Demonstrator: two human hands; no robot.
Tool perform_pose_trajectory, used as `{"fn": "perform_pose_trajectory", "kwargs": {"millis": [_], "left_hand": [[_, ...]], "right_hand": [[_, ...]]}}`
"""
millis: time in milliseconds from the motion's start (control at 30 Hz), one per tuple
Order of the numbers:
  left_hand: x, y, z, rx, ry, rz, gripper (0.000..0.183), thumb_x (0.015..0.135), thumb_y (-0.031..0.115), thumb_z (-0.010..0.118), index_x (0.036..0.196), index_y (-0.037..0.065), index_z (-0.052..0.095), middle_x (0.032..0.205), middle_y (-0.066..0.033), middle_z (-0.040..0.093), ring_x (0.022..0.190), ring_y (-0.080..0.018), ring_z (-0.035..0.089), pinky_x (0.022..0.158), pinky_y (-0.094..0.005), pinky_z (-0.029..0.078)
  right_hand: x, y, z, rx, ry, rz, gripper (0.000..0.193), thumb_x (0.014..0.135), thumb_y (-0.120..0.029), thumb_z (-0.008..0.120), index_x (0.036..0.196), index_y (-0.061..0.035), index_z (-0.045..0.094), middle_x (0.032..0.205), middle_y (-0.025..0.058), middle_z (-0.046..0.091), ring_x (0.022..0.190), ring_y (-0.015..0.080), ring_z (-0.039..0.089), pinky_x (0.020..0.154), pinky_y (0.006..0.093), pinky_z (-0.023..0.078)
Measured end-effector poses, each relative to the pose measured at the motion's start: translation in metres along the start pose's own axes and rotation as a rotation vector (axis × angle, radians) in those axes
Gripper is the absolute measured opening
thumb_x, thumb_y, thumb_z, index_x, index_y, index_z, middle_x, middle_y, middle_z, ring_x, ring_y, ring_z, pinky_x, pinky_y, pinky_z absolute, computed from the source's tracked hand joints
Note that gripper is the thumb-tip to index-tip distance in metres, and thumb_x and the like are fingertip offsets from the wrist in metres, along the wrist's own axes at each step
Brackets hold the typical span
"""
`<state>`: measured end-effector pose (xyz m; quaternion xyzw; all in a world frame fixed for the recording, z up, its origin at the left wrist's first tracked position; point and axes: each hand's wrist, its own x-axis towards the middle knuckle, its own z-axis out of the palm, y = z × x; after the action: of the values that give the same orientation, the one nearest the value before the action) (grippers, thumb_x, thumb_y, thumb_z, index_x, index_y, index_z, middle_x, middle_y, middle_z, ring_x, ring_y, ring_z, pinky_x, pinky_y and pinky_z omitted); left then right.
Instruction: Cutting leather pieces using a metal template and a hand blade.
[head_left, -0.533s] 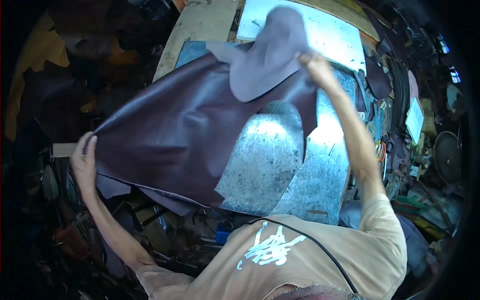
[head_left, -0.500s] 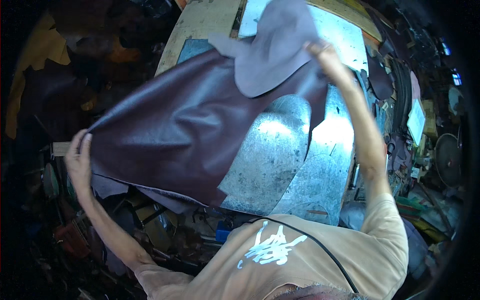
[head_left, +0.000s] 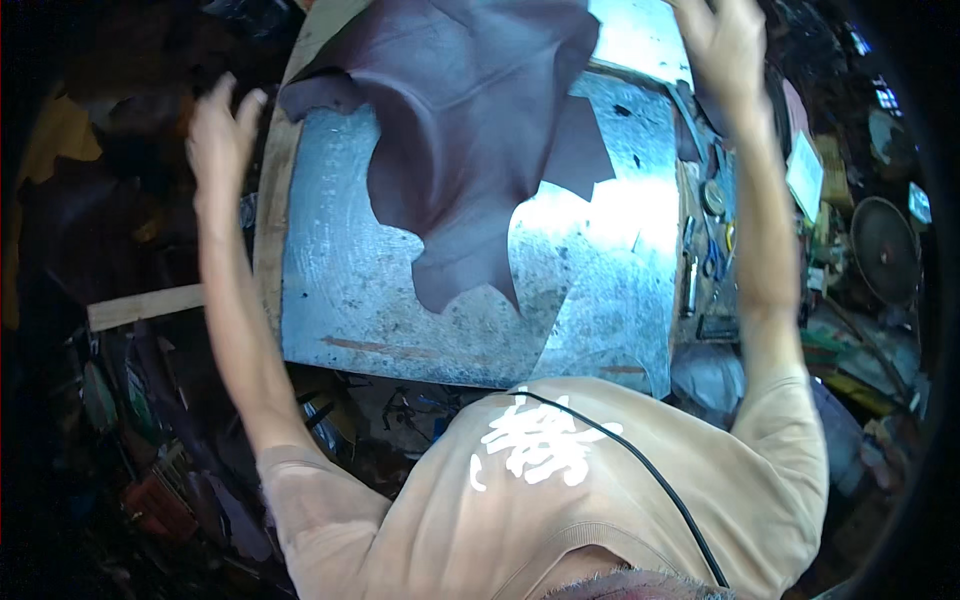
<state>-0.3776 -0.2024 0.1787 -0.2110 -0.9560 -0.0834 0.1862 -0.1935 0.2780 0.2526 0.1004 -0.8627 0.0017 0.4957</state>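
Observation:
A large dark maroon sheet of leather (head_left: 465, 110) lies spread over the far part of the worktable, smooth side up. Its ragged lower end points toward me, and its far end runs out of the picture. My left hand (head_left: 222, 135) is raised off the table's left edge, fingers apart and holding nothing, short of the leather's left corner. Beyond the table's right edge is my right hand (head_left: 728, 50), slightly blurred, with its fingers spread and cut off by the upper border. Neither hand touches the leather.
Grey metal sheeting (head_left: 340, 270) covers the table. Along its right side lie scissors (head_left: 712, 258), a round tin (head_left: 713, 197) and small tools. A wooden board (head_left: 145, 307) sticks out at the left. A clear plastic bag (head_left: 708, 378) sits near my right elbow.
Both hands have let go of the leather. It has swung away from me and now lies farther up the table, its grey underside no longer showing. Both hands moved up and outward.

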Motion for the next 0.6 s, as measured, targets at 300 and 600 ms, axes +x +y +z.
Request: {"fn": "perform_pose_trajectory", "kwargs": {"millis": [300, 600], "left_hand": [[-0.241, 0.098, 0.12, -0.27, -0.476, -0.406, 0.08, 0.086, 0.058, 0.059, 0.136, -0.003, 0.048, 0.133, -0.0338, 0.049, 0.13, -0.0464, 0.043, 0.107, -0.0465, 0.036], [-0.174, 0.12, 0.178, -0.244, -0.315, -0.454, 0.071, 0.088, 0.041, 0.064, 0.143, 0.003, 0.039, 0.145, -0.0314, 0.036, 0.14, -0.0443, 0.027, 0.113, -0.0483, 0.025]], "right_hand": [[-0.3, -0.1, 0.009, 0.094, -0.838, 0.907, 0.062, 0.087, -0.032, 0.066, 0.132, 0.007, 0.049, 0.118, 0.0311, 0.059, 0.108, 0.0439, 0.059, 0.092, 0.0477, 0.048], [-0.282, -0.085, 0.078, -0.049, -0.835, 1.141, 0.064, 0.078, -0.035, 0.074, 0.123, 0.0067, 0.056, 0.111, 0.0306, 0.063, 0.105, 0.0406, 0.062, 0.092, 0.0457, 0.047]]}}
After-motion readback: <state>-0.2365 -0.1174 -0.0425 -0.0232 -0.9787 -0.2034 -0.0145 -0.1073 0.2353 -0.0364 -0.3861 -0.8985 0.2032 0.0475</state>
